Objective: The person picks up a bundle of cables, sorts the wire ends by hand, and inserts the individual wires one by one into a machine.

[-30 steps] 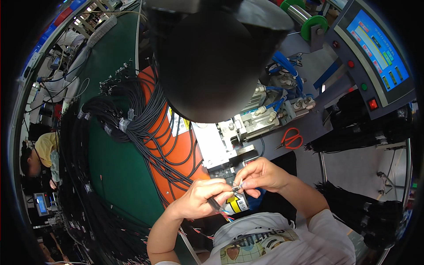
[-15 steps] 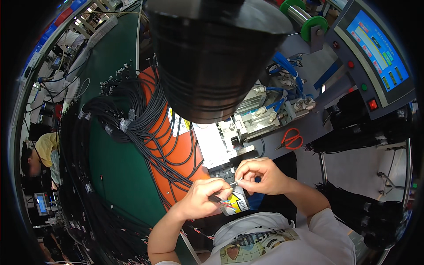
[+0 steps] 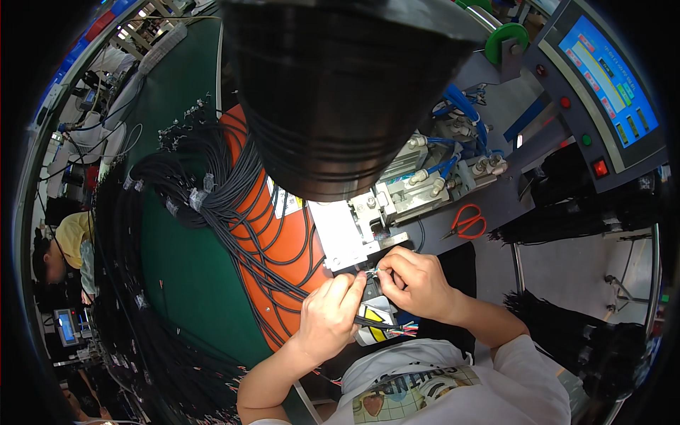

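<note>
My left hand (image 3: 331,310) is closed on a black cable (image 3: 372,322), whose stripped end shows thin coloured wires (image 3: 407,329) pointing right, below the fingers. Thumb and index finger meet at the front edge of the white metal fixture (image 3: 338,230). Facing it, my right hand (image 3: 418,283) pinches at the same spot. Between the two sets of fingertips is a small pale, shiny wire end or connector (image 3: 372,272); its exact kind is too small to tell. A yellow-and-white label (image 3: 375,315) sits just beneath the hands.
Black cables (image 3: 227,205) lie bundled over an orange mat (image 3: 283,248) on the green table (image 3: 170,262). Red-handled scissors (image 3: 467,221) rest right of the fixture. A large black duct (image 3: 333,106) hangs overhead. A control screen (image 3: 609,81) stands at right, above more hanging cables (image 3: 588,347).
Both hands have moved slightly up toward the fixture, fingertips now together at its front edge. The coloured wires below my left hand now point farther right.
</note>
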A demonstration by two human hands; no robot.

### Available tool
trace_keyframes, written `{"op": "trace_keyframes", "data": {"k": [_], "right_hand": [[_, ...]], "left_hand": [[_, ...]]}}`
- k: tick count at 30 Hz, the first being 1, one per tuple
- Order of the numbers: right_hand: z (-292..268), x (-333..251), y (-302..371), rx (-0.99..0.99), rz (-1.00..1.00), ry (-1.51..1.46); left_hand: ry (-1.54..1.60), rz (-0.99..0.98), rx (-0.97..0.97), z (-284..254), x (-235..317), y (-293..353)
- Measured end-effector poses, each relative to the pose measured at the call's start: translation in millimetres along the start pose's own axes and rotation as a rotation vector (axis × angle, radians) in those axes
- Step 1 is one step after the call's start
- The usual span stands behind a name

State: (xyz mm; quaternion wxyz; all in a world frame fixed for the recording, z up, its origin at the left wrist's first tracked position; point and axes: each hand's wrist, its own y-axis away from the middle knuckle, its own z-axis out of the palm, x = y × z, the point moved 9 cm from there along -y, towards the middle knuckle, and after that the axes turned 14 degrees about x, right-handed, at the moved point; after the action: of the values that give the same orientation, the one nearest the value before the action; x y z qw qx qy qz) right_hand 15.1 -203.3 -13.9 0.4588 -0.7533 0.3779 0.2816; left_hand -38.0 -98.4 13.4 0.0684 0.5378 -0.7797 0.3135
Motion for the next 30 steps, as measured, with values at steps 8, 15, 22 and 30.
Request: {"op": "trace_keyframes", "data": {"k": [8, 15, 22, 30], "right_hand": [[0.7, 3.3, 5.6, -0.007, 0.087, -0.032], [-2.2, -7.6, 4.1, 0.022, -0.051, 0.108], [2.7, -18.5, -3.1, -0.115, -0.089, 0.275], [-1.9, 1.0, -0.1, -0.022, -0.002, -0.011]], "left_hand": [[0.033, -0.011, -0.029, 0.0, 0.4, -1.0], [-0.137, 0.161, -0.094, 3.3, 15.2, -2.4], [-0.322, 0.227, -0.156, 13.5, 23.2, -1.7], [-0.249, 0.255, -0.183, 10.0, 20.2, -5.4]]}}
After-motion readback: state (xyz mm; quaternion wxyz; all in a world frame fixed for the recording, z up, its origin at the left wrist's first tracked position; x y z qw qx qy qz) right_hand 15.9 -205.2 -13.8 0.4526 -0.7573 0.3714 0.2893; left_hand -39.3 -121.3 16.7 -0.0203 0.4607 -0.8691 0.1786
